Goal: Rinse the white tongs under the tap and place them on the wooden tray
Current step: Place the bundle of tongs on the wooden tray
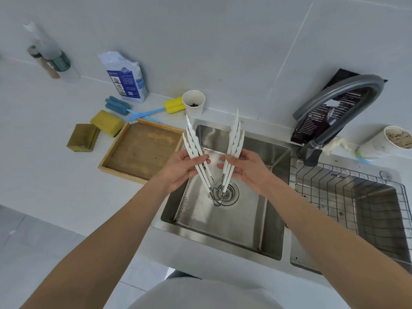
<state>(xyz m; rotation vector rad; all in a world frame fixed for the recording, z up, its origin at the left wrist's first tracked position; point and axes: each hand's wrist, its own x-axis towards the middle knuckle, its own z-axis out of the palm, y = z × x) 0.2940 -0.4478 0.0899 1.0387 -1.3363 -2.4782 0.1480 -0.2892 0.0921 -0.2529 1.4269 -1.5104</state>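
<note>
Several white tongs [234, 139] are stacked and spread into a V over the left sink basin [225, 221], with their metal hinge ends down near the drain. My left hand [181, 169] grips the left arms of the tongs. My right hand [247, 167] grips the right arms. The wooden tray [116, 150] sits empty on the counter just left of the sink. The dark grey tap [341, 103] arches at the back right, with its spout over the gap between the basins. No water is visibly running.
A wire rack [347, 197] lies over the right basin. Behind the tray are sponges [107, 122], bottle brushes [171, 105], a paper cup [193, 103], a white bag [127, 79] and a bottle [55, 56]. A dark bag [330, 112] and another cup [390, 139] stand near the tap.
</note>
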